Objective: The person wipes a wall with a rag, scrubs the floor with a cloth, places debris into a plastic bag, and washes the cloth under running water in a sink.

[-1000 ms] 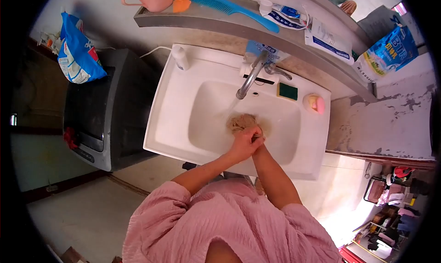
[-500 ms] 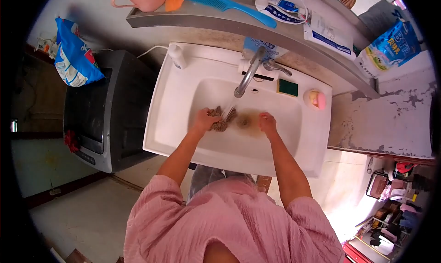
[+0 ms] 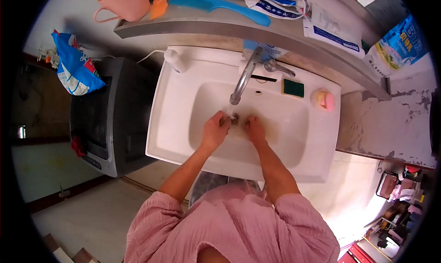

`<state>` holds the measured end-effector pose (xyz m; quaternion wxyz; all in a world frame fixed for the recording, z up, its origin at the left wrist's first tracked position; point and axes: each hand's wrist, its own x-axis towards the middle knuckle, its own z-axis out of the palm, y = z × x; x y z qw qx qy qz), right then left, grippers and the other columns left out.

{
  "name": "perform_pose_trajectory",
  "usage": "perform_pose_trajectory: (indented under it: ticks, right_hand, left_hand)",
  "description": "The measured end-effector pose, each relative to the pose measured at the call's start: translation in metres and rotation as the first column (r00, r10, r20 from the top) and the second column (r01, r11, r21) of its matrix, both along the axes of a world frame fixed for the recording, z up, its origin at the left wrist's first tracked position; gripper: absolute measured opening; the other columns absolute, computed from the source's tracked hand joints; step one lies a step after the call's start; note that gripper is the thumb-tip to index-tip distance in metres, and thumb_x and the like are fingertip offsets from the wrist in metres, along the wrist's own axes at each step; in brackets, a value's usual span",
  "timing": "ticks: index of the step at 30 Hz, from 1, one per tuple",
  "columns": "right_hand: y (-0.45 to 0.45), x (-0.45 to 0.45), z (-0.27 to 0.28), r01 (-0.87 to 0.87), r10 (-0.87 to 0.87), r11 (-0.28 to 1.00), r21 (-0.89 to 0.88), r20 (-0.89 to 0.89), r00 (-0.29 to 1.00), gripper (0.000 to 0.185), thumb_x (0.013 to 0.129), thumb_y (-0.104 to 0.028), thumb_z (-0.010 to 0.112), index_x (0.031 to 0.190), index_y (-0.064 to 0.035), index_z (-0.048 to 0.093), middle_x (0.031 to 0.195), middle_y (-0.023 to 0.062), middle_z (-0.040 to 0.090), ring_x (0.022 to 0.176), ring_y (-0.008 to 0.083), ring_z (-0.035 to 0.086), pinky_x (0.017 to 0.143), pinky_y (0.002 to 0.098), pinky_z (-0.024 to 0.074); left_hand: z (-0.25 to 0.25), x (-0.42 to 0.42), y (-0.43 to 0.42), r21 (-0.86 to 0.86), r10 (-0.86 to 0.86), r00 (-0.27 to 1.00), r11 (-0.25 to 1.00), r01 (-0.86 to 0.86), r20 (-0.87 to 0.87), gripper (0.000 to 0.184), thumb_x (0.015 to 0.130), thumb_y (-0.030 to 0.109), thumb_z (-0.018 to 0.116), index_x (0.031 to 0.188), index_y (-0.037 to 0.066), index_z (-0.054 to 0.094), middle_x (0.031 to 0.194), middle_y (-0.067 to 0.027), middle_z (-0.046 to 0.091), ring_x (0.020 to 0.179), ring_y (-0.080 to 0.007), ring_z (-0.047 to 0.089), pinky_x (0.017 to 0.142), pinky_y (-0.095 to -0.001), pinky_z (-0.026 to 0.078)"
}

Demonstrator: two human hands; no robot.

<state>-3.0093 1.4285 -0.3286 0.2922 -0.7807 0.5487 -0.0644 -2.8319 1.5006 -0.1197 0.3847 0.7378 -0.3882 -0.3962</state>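
Note:
Both hands are low in the white sink, under the metal faucet, with water running from its spout. My left hand is closed at the left of the stream, on a brown, crumpled thing that shows only in part beside the fingertips. To the right of the stream, my right hand is closed, fingers curled; what it holds, if anything, is hidden. Brownish water spreads round the right hand.
On the sink's back ledge are a white bottle, a green sponge and pink soap. A shelf above bears a pink mug, a blue comb and tubes. A dark washing machine stands at the left.
First together on the brown bundle, my hands moved apart, then came closer again near the stream. Less of the brown thing shows now. The view has shifted slightly.

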Motion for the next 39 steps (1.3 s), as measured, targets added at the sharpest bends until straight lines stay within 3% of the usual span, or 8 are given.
perform_pose_trajectory:
  ticks: [8,12,15,18,22,29,34,39]
  right_hand:
    - [-0.009,-0.016,-0.027,0.118,-0.26,0.946,0.301,0.49,0.832,0.025,0.092,-0.024,0.052,0.113,-0.0114,0.053,0.106,0.0126,0.057,0.091,0.0287,0.058,0.075,0.0409,0.0498]
    - [0.005,0.036,0.106,-0.154,-0.917,0.164,0.974,0.208,0.34,0.023,0.094,-0.028,0.049,0.106,-0.0102,0.055,0.095,0.0073,0.06,0.085,0.0246,0.057,0.07,0.0377,0.0494]
    - [0.013,0.067,0.075,-0.396,-0.944,0.22,0.892,0.297,0.143,0.02,0.094,-0.026,0.049,0.101,-0.009,0.057,0.089,0.0056,0.059,0.082,0.0208,0.056,0.072,0.0337,0.0484]
    - [0.027,0.088,0.083,-0.308,-0.929,0.35,0.885,0.369,0.005,0.02,0.094,-0.024,0.048,0.097,-0.0079,0.06,0.083,0.0039,0.058,0.08,0.017,0.055,0.073,0.0298,0.0473]
    - [0.017,0.066,0.089,-0.045,-0.52,0.746,0.664,0.623,0.585,0.018,0.093,-0.021,0.051,0.103,-0.0083,0.061,0.092,0.0032,0.06,0.086,0.0143,0.056,0.073,0.0281,0.0471]
    - [-0.01,-0.024,0.015,0.14,-0.23,0.951,0.275,0.33,0.916,0.025,0.086,-0.017,0.057,0.11,-0.012,0.063,0.094,0.0042,0.064,0.081,0.0145,0.058,0.065,0.0306,0.0471]
    - [0.028,-0.009,-0.044,0.257,-0.216,0.956,-0.143,0.252,0.943,0.027,0.084,-0.012,0.057,0.11,-0.0088,0.06,0.098,0.0123,0.065,0.09,0.0262,0.063,0.078,0.036,0.0495]
    - [0.035,0.0,-0.007,0.361,-0.393,0.919,0.162,0.264,0.881,0.023,0.085,-0.014,0.056,0.107,-0.0091,0.06,0.101,0.0143,0.065,0.095,0.0294,0.062,0.082,0.0386,0.0486]
  left_hand:
    - [-0.033,-0.01,-0.022,-0.095,0.063,0.996,0.993,-0.07,-0.069,0.015,0.082,0.01,0.063,0.093,0.002,0.056,0.071,-0.011,0.059,0.062,-0.0234,0.056,0.062,-0.0344,0.048]
    - [-0.032,-0.052,0.002,-0.131,-0.193,0.979,0.974,0.183,-0.066,0.023,0.082,0.014,0.063,0.102,0.005,0.056,0.081,-0.0146,0.06,0.07,-0.0321,0.06,0.068,-0.0403,0.049]
    - [-0.053,-0.055,0.006,-0.295,-0.173,0.91,0.909,0.295,0.377,0.026,0.087,0.021,0.059,0.107,0.004,0.056,0.083,-0.0164,0.065,0.077,-0.0361,0.062,0.07,-0.0438,0.049]
    - [-0.07,-0.022,-0.022,0.179,0.048,0.911,0.975,-0.132,0.411,0.023,0.09,0.028,0.055,0.1,0.007,0.055,0.089,-0.0185,0.059,0.086,-0.0406,0.06,0.074,-0.0469,0.048]
    - [-0.097,0.018,-0.023,0.038,0.145,0.87,0.982,-0.185,0.471,0.025,0.093,0.029,0.05,0.095,0.004,0.054,0.085,-0.0199,0.061,0.078,-0.0406,0.06,0.069,-0.0488,0.046]
    - [-0.029,0.013,0.001,-0.011,0.209,0.949,0.977,-0.213,0.236,0.022,0.09,0.021,0.056,0.096,0.0,0.055,0.08,-0.019,0.062,0.073,-0.034,0.06,0.067,-0.0444,0.045]
    - [-0.061,0.01,0.008,0.036,0.13,0.968,0.989,-0.14,0.215,0.022,0.086,0.017,0.059,0.1,0.0,0.056,0.08,-0.0171,0.063,0.072,-0.0287,0.06,0.068,-0.0398,0.047]
    - [-0.069,0.005,0.001,0.018,-0.042,0.994,0.999,0.04,0.102,0.025,0.085,0.019,0.059,0.1,0.0,0.056,0.076,-0.0151,0.063,0.066,-0.0253,0.06,0.064,-0.0371,0.047]
